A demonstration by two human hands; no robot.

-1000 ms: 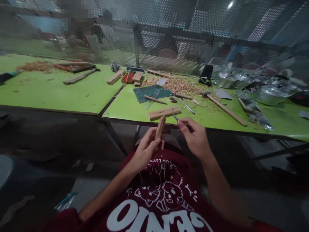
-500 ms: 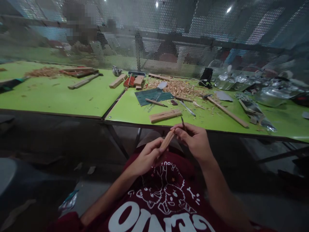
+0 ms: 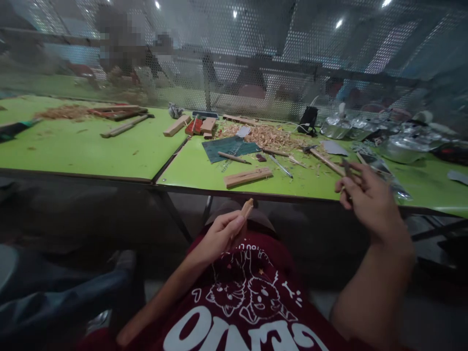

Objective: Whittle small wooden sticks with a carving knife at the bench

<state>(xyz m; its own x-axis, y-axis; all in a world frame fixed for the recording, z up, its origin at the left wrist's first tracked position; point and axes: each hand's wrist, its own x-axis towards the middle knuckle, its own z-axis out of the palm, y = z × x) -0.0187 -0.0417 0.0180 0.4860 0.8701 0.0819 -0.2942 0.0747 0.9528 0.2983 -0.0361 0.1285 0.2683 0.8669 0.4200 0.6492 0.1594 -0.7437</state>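
"Green is the desk [image 3: 197, 168], and pale wood is scattered over it, but where is the narrow wooden piece [image 3: 247, 208] held?"

"Off the desk, above the lap and just short of the front edge, by the left hand [image 3: 221, 230]. Its lower part is wrapped by closed fingers and pressed by the thumb; its tip is left bare, presumably so that it can be seen and reached."

"And how is the right hand [image 3: 371, 195] used?"

"It is raised over the front edge, well apart from the piece. A slim dark tool [image 3: 345, 166] seems to be pinched between thumb and forefinger, with the other fingers loosely bent. The tool's tip is pointed away from the body, perhaps so that the other hand is spared."

"Is the hammer [image 3: 326, 161] touched as well?"

"That cannot be told; part of its handle is hidden behind the right hand."

"Why is the wooden block [image 3: 248, 178] laid so near the front edge?"

"For easy reach, it may be judged. The pencil-like tool [image 3: 234, 157] and the pen [image 3: 281, 165] are set a little farther in, where little stretching is needed."

"And the shavings [image 3: 274, 135]?"

"They are heaped toward the back edge, behind the dark green sheet [image 3: 218, 148], where handling is probably least hindered by them."
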